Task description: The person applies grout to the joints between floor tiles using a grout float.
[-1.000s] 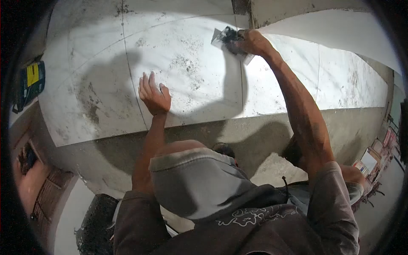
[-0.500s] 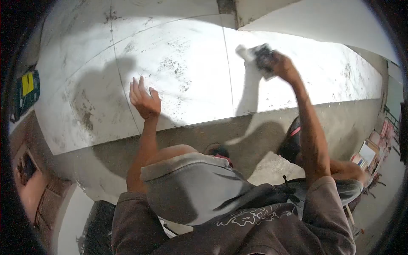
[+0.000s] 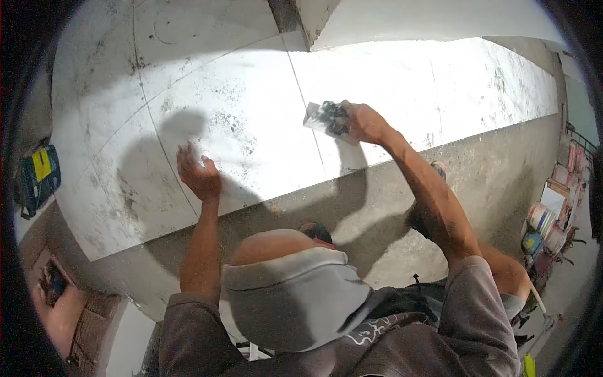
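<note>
My right hand [image 3: 367, 122] is wrapped round a flat trowel-like tool [image 3: 330, 118] with a dark, white-smeared top. The tool is over the brightly lit white tiled surface [image 3: 389, 75], near a dark joint line; whether it touches the surface cannot be told. To the left, my left hand [image 3: 200, 173] is held over the lower edge of the same surface, fingers apart and holding nothing. Dark specks and smudges mark the white surface between and beyond the hands.
A dark case with a yellow label [image 3: 41, 164] stands at the far left. Buckets [image 3: 540, 217] and other gear line the right side. A wall corner [image 3: 308, 28] rises at the top. Grey concrete floor [image 3: 496, 147] borders the white surface near my legs.
My right hand has moved left and nearer to me with the tool, which has turned. My left hand is a little lower and further left. The whole view has shifted.
</note>
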Motion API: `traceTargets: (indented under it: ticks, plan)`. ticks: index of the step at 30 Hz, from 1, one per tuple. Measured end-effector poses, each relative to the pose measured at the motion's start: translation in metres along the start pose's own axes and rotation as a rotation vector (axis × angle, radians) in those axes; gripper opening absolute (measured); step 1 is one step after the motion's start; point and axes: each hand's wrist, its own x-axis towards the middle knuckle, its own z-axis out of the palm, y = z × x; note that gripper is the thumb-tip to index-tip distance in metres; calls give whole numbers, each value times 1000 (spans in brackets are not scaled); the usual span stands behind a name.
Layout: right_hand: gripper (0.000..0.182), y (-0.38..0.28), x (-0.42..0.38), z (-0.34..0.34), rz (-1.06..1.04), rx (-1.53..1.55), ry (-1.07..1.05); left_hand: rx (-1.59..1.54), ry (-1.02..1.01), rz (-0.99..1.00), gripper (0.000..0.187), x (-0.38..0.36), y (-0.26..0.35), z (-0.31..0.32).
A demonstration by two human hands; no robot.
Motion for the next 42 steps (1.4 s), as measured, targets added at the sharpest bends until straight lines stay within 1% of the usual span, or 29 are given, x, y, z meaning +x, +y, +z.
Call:
traceTargets:
  ticks: [1, 2, 3, 4, 6, 7, 9, 11, 14, 15, 17, 18, 19, 21, 23, 24, 26, 28, 29, 31, 33, 34, 35, 36, 37, 39, 40, 41, 42]
  plan:
    - [46, 9, -4, -9, -89, 38, 85, 16, 17, 14, 57, 1, -2, 2]
    - [43, 34, 7, -34, 57, 144, -21, 32, 28, 25, 58, -1, -4, 4]
    - [41, 79, 11, -44, 72, 271, 106, 44, 35, 37, 59, -3, -5, 6]
    - [29, 99, 11, -66, 177, 214, 257, 40, 37, 55, 59, -4, -4, 6]
    - [31, 123, 9, -70, 435, 280, 338, 30, 46, 96, 60, -2, -6, 4]
    - [32, 111, 12, -69, 558, 42, 343, 41, 42, 99, 60, -2, -7, 5]
    - [36, 98, 4, -22, 210, -115, 177, 60, 40, 99, 60, -4, -6, 6]
    - [40, 37, -7, 22, 69, -160, 235, 78, 50, 116, 61, -6, -8, 8]
    - [37, 69, 5, 1, 138, -41, 207, 43, 69, 128, 61, -4, -10, 10]
    - [44, 77, 4, -33, 275, 94, 266, 22, 71, 130, 61, -5, -12, 9]
    - [41, 84, -2, -55, 507, 482, 248, 77, 64, 105, 60, -4, -10, 8]
    - [38, 66, -7, -59, 480, 93, 153, 98, 57, 92, 59, -6, -6, 8]
    - [48, 64, -7, -33, 318, -99, 107, 86, 55, 90, 59, -7, -2, 7]
    - [36, 20, -31, -4, -69, -185, 227, 69, 48, 97, 58, -5, -3, 4]
    - [34, 34, -26, -15, 77, -81, 33, 75, 51, 119, 58, -6, -4, 3]
    - [33, 52, -28, -39, 254, 92, -50, 77, 50, 131, 59, -7, -7, 4]
    - [35, 98, -41, -46, 354, 42, 34, 91, 68, 158, 58, -8, -13, 9]
    - [39, 102, -57, -31, 354, 141, -48, 77, 69, 163, 57, -8, -18, 12]
    - [41, 101, -73, -1, 227, 109, -49, 53, 59, 164, 57, -8, -19, 12]
    - [48, 49, -102, 35, -106, -147, 159, 40, 38, 152, 56, -5, -16, 11]
    - [50, 61, -101, 21, 126, 177, -59, 68, 9, 108, 54, -6, -13, 8]
    - [47, 82, -98, 6, 212, 192, 25, 51, 8, 112, 54, -6, -11, 5]
    - [36, 92, -102, -23, 342, 71, 68, 30, 3, 118, 54, -5, -6, 0]
    - [33, 80, -110, -49, 460, 212, 169, 4, 1, 124, 54, -5, -2, -1]
    - [40, 99, -110, -46, 537, 206, 118, 50, 3, 119, 54, -4, -4, 4]
    - [51, 69, -115, -25, 548, 96, 3, 142, 5, 105, 54, -8, -14, 12]
    - [59, 70, -122, 14, 378, 147, 25, 117, 25, 131, 54, -6, -13, 13]
    - [60, 40, -126, 26, 306, 42, -17, 95, 39, 159, 55, -6, -13, 11]
    - [58, 29, -127, 28, 340, 74, -50, 72, 52, 188, 55, -6, -14, 10]
